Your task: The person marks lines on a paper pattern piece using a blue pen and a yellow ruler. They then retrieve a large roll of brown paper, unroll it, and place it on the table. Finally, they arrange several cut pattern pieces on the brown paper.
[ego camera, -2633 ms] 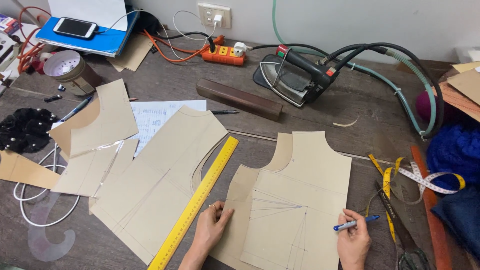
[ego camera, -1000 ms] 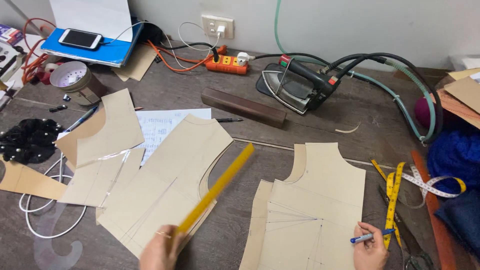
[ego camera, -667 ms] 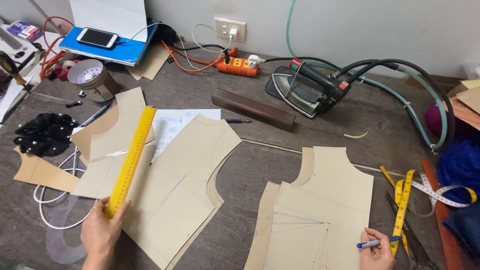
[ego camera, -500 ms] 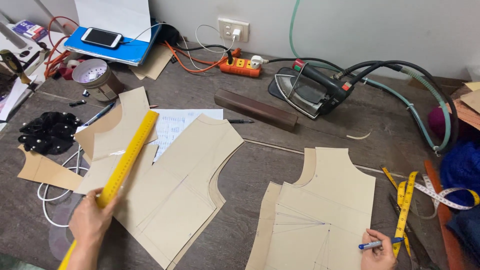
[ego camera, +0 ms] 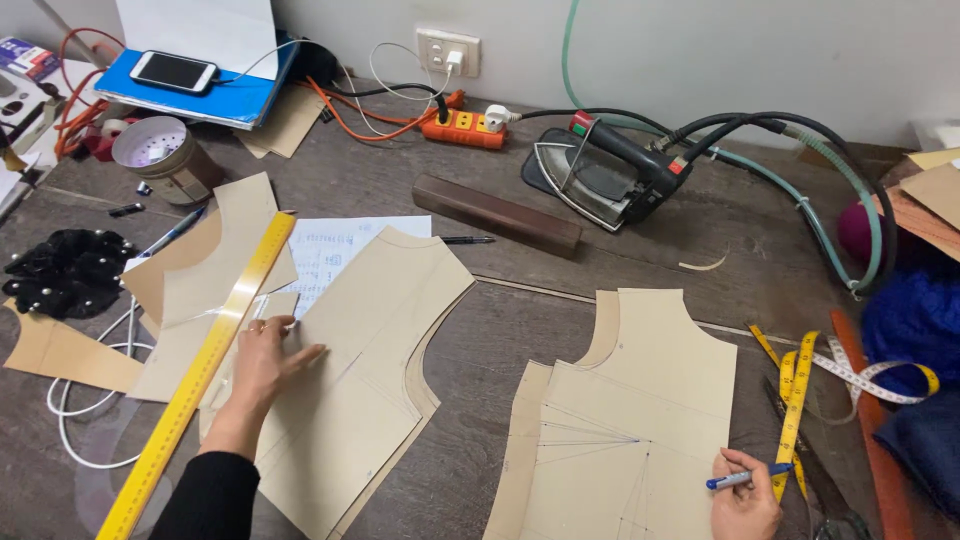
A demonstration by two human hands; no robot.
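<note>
Head view, single frame.

Left hand point(ego camera: 268, 352): flat, palm down, fingers spread, resting on the left edge of a large tan paper pattern piece point(ego camera: 365, 370) that lies on the dark wooden bench point(ego camera: 480, 320). Grip spread, holding nothing. Black sleeve point(ego camera: 205, 495) runs down to the lower frame edge.

Yellow ruler point(ego camera: 200, 368): lies just left of the left hand, running diagonally from the lower left up toward the top of a smaller pattern piece point(ego camera: 215, 265). It lies across the stacked pattern pieces; no hand touches it.

Right hand point(ego camera: 745, 500): at the lower right, fingers pinched on a blue pen point(ego camera: 748, 478) held roughly level, tip pointing left. The hand sits at the right edge of a second tan pattern piece point(ego camera: 640, 420), which carries fine pencil lines fanning from a point near its lower middle.

Surroundings:
- yellow tape measure point(ego camera: 795, 410), draped just right of the right hand; its white end loops farther right.
- printed white sheet point(ego camera: 335, 250), partly under the large pattern piece.
- brown wooden block point(ego camera: 497, 214) and black pen point(ego camera: 468, 240), above centre.
- steam iron point(ego camera: 600, 175) with black and green hoses, far side of bench.
- orange power strip point(ego camera: 462, 128) near the wall socket.
- phone point(ego camera: 172, 72) on a blue folder, upper left.
- black beaded fabric point(ego camera: 65, 272), left edge.
- round tin point(ego camera: 165, 158), upper left.
</note>
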